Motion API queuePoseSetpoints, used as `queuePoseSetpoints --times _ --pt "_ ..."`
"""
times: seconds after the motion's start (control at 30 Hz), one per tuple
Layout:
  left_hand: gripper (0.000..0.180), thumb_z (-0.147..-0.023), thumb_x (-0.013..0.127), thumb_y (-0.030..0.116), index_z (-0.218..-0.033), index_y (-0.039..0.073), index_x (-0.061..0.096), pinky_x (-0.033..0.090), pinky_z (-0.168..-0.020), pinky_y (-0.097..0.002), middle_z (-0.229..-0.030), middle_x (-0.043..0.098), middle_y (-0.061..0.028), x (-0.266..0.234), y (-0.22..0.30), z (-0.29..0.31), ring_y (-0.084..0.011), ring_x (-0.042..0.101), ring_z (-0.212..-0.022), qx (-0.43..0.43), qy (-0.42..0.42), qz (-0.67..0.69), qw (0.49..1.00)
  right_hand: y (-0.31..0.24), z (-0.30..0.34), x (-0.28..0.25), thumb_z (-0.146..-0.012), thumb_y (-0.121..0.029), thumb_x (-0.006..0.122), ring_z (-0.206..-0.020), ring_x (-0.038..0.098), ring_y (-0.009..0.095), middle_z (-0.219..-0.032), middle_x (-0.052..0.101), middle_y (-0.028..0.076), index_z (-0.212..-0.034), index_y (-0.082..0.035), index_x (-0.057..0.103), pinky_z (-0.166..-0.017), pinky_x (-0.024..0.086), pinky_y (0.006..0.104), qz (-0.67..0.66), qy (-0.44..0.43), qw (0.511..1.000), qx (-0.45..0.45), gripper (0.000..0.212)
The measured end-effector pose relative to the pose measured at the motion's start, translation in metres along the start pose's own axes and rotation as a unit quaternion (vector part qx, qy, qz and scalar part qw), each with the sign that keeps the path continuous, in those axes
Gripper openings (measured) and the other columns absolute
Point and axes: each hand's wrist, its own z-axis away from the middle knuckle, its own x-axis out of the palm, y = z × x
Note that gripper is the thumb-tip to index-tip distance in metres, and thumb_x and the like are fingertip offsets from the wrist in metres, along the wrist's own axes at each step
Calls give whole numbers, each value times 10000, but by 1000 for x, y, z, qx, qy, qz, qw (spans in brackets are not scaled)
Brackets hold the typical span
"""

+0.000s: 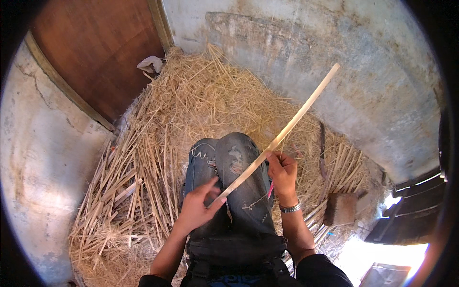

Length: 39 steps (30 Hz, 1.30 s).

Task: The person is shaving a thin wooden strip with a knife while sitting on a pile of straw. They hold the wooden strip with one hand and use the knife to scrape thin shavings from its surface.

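A long, pale strip of split wood or bamboo slants across my lap, its far end up to the right. Around its lower middle my right hand is closed, thumb on top. A thin pink object pokes out below that hand; its kind cannot be made out. My left hand is by the strip's near end, with thumb and fingers apart on either side of it. Those fingers are somewhat blurred, and the thumb seems to touch the end. Beneath both hands are my knees in worn dark jeans.
Shavings and straw-like fibres cover the floor ahead. Many loose strips lie at the left, others at the right. A wooden block sits right of my forearm. A brown door and weathered walls enclose the space.
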Motion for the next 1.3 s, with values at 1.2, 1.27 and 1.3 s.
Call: queuePoseSetpoints --times 1.2,1.27,1.3 --pt "220 -1054 579 198 -1064 10 692 419 -552 -306 -657 559 -23 46 -14 -6 -106 500 -582 -56 -20 155 986 0 33 9 -1046 -422 504 -589 661 425 -621 639 191 -897 -93 565 -518 524 534 628 -196 737 -154 367" --pt "259 -1074 555 227 -1081 3 685 400 -533 -261 -647 539 22 40 -16 -5 -65 481 -569 -55 -47 144 987 -3 33 8 -1042 -444 505 -576 669 403 -615 641 186 -886 -98 568 -496 517 532 632 -205 722 -192 385" --pt "259 -1074 555 227 -1081 3 685 400 -533 -261 -647 539 22 39 -17 -3 -65 481 -569 -54 -46 144 987 -3 31 7 -1042 -444 505 -576 669 403 -615 641 186 -886 -98 568 -496 517 532 632 -205 722 -193 385"
